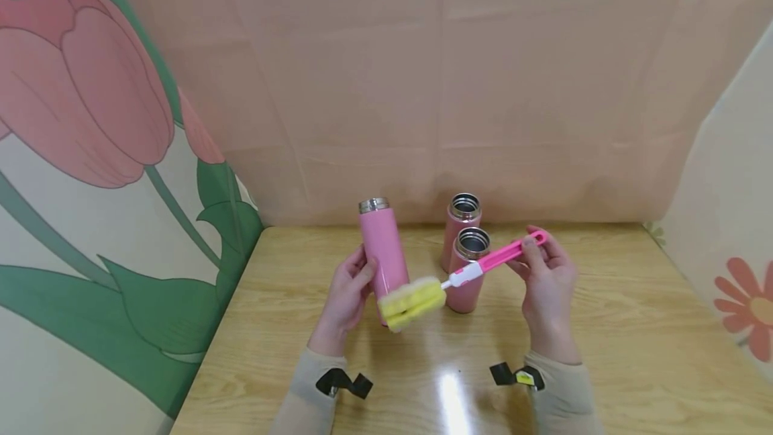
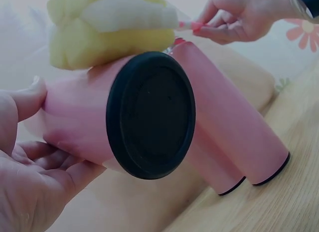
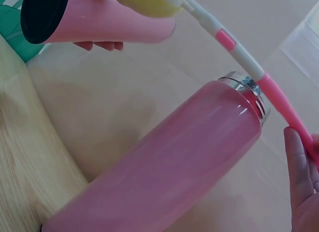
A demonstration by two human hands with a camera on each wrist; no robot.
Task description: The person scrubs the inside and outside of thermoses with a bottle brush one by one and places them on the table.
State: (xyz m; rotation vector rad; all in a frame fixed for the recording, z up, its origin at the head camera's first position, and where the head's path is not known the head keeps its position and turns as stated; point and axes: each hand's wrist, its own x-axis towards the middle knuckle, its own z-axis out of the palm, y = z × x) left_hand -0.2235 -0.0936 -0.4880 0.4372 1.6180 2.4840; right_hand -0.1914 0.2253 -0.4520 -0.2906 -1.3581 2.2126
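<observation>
My left hand (image 1: 345, 293) grips a pink bottle (image 1: 384, 247) around its side, its steel neck up and leaning a little to the left. In the left wrist view the bottle's dark base (image 2: 152, 115) faces the camera, lifted off the table. My right hand (image 1: 548, 280) pinches the pink handle (image 1: 504, 255) of a bottle brush near its looped end. The brush's yellow sponge head (image 1: 413, 302) points left and overlaps the held bottle's lower part in the head view. The white section of the shaft (image 3: 239, 50) shows in the right wrist view.
Two more pink bottles stand uncapped on the wooden table (image 1: 634, 314), one bottle (image 1: 465, 287) in front of the other (image 1: 455, 230). The brush passes over the front one. A beige cloth (image 1: 435, 86) hangs behind the table, and a flower-patterned sheet (image 1: 109, 220) is at the left.
</observation>
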